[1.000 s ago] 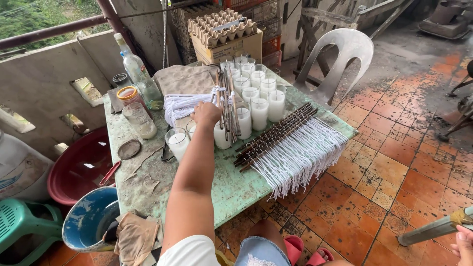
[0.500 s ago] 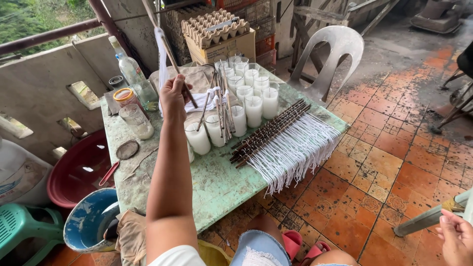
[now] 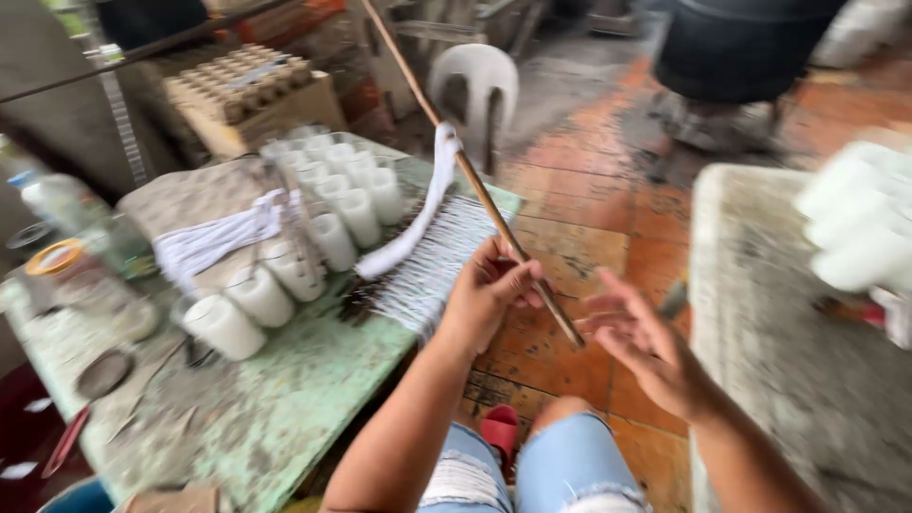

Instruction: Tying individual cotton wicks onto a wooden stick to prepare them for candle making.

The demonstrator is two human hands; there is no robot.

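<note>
Head view: the left hand [image 3: 489, 294] grips a thin stick [image 3: 465, 166] with a white wick [image 3: 423, 214] draped over it, above the green table's [image 3: 275, 408] edge. The right hand [image 3: 646, 342] hovers open, empty, beside it.

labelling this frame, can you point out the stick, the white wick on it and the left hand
stick [image 3: 410, 84], head view, on the bare shaft above the wick
wick [image 3: 418, 223], head view, on the middle of the hanging white strand
left hand [image 3: 484, 294], head view, on the back of the hand gripping the stick
</note>
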